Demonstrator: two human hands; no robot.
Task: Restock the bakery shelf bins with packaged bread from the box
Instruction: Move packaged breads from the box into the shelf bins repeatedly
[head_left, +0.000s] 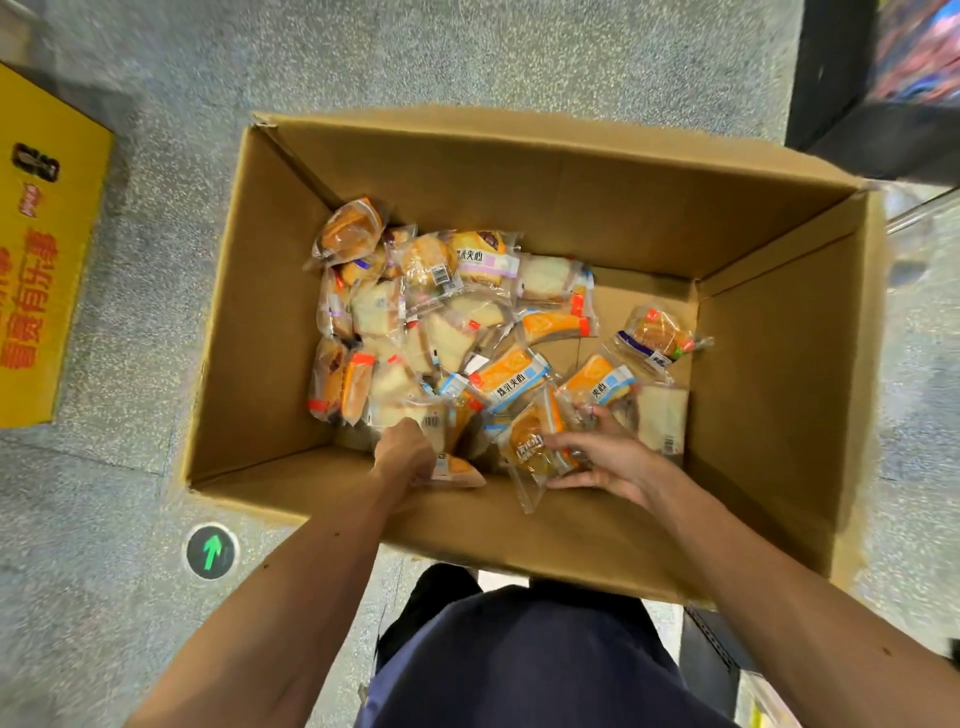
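Speckled grey floor (467, 52), with an open cardboard box (467, 171) standing on it. Heaped loose just beyond both hands are bread packets (431, 312): glossy, crinkly film over soft wedges and buns. Likely light, squashy and slippery, so best taken by the sealed edge, not squeezed. Right hand (608, 457) curls round an orange packet (535, 447). Left hand (405, 457) seems to pinch a pale packet (457, 470) under its fingers, which are partly hidden.

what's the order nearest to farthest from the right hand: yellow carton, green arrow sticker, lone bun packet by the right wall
1. lone bun packet, in the box, just beyond the right hand
2. green arrow sticker, outside the box, lower left
3. yellow carton, far left edge
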